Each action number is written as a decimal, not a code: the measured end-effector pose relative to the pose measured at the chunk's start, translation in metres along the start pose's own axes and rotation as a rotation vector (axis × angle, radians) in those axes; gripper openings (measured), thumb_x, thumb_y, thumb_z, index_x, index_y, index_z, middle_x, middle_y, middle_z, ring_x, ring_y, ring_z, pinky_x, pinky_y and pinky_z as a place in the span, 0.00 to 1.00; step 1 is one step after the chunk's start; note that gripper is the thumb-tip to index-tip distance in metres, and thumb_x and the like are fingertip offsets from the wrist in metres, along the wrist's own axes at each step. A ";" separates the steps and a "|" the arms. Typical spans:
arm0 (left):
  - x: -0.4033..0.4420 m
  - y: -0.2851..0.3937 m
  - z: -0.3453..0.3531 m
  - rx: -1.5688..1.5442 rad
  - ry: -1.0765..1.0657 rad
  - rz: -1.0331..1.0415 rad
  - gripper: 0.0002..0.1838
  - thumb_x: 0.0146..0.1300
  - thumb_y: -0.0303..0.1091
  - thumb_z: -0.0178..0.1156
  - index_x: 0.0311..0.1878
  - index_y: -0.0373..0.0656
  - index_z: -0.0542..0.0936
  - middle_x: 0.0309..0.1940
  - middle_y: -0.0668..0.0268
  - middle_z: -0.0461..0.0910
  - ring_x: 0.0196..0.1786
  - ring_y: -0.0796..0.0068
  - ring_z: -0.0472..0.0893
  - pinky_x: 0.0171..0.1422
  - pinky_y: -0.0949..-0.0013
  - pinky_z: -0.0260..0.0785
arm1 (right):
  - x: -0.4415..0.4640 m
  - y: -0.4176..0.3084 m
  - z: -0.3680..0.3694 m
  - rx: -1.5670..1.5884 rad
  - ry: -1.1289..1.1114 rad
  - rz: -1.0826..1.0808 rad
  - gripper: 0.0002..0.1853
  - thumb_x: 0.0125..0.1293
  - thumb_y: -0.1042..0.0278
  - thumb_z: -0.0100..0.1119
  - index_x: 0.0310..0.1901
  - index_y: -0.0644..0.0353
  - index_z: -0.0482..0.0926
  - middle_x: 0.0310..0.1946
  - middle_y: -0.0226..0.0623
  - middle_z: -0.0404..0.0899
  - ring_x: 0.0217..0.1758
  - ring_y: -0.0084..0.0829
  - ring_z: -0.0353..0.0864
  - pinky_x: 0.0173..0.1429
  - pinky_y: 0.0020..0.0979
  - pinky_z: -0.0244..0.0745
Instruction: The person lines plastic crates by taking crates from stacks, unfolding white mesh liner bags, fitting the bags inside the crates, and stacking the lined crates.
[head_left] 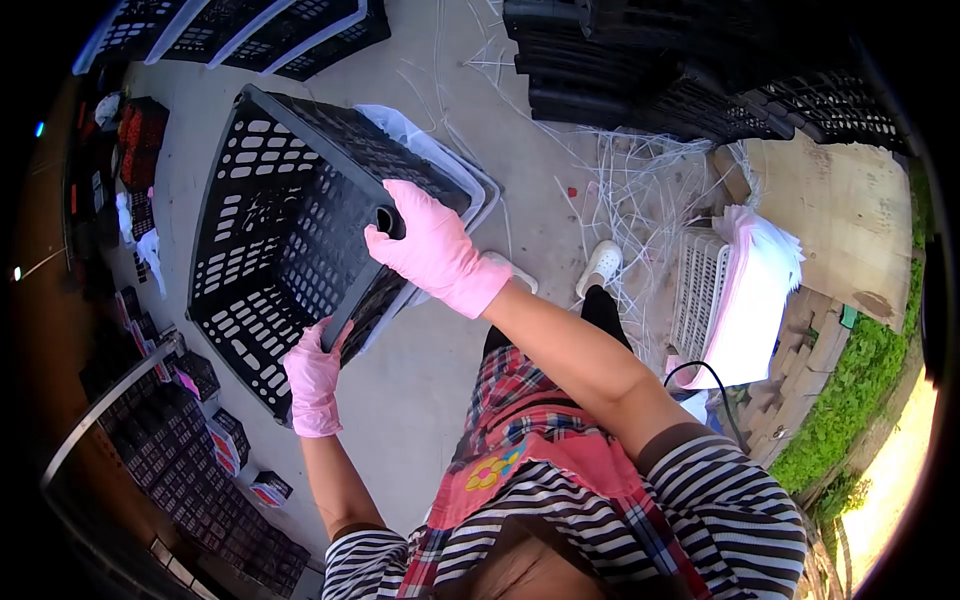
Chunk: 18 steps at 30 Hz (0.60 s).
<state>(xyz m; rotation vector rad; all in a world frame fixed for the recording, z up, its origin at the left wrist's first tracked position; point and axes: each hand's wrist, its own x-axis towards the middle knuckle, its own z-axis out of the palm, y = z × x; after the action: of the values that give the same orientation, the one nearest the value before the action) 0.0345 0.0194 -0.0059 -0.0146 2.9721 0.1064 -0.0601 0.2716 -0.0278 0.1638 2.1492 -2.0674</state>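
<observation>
A black plastic crate [345, 150] with slotted walls is tilted on its side, its open top facing left. My left hand [315, 385], in a pink glove, has its fingers closed over the crate's near rim. At the rim's right side is my right hand [435, 245], also gloved in pink. Its fingers curl around a small black tube-like thing [385, 222] with a round hollow end; whether this is part of the crate I cannot tell. Behind the crate, a white liner or tray edge [425, 140] shows, partly hidden.
Black crates [640, 75] are stacked at the upper right, and white-edged crates [250, 35] at the upper left. Loose white straps [620, 190] litter the floor. Right of my feet stands a grey crate [700, 290] with white sheets [755, 300]. Dark boxes [190, 460] line the left.
</observation>
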 end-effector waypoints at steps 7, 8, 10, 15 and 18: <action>-0.004 0.003 0.003 -0.026 0.026 -0.044 0.14 0.51 0.38 0.72 0.40 0.45 0.83 0.27 0.58 0.82 0.26 0.62 0.82 0.30 0.68 0.72 | 0.000 0.012 0.006 -0.111 0.096 -0.197 0.27 0.51 0.63 0.65 0.52 0.66 0.70 0.46 0.49 0.76 0.49 0.47 0.76 0.53 0.38 0.73; -0.005 0.003 0.003 -0.022 0.014 -0.040 0.14 0.51 0.38 0.72 0.40 0.45 0.83 0.27 0.58 0.82 0.26 0.62 0.82 0.30 0.68 0.72 | 0.003 0.012 0.006 -0.098 0.061 -0.182 0.27 0.50 0.64 0.66 0.51 0.65 0.70 0.45 0.47 0.76 0.46 0.47 0.76 0.50 0.39 0.73; -0.006 0.004 0.004 -0.146 0.020 -0.137 0.14 0.51 0.37 0.72 0.40 0.45 0.83 0.26 0.59 0.81 0.24 0.64 0.80 0.30 0.68 0.71 | 0.006 0.010 0.006 -0.081 0.081 -0.242 0.27 0.50 0.64 0.66 0.50 0.65 0.70 0.44 0.46 0.76 0.44 0.47 0.75 0.50 0.39 0.73; -0.006 0.003 0.007 -0.116 0.048 -0.085 0.13 0.52 0.37 0.71 0.40 0.45 0.83 0.25 0.60 0.81 0.23 0.65 0.79 0.28 0.68 0.70 | -0.003 0.012 0.003 -0.069 0.087 -0.221 0.28 0.50 0.64 0.66 0.51 0.65 0.69 0.43 0.46 0.77 0.43 0.47 0.75 0.50 0.39 0.73; -0.004 0.004 0.010 -0.046 -0.034 -0.067 0.14 0.57 0.42 0.68 0.42 0.44 0.83 0.22 0.63 0.78 0.24 0.79 0.72 0.32 0.72 0.67 | -0.001 0.021 -0.005 -0.048 0.047 -0.174 0.28 0.51 0.62 0.65 0.52 0.67 0.70 0.44 0.49 0.77 0.49 0.47 0.76 0.53 0.37 0.73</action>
<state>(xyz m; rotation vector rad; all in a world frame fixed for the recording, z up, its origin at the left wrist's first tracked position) 0.0399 0.0239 -0.0151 -0.1172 2.9312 0.1643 -0.0549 0.2776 -0.0480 0.0204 2.3141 -2.1196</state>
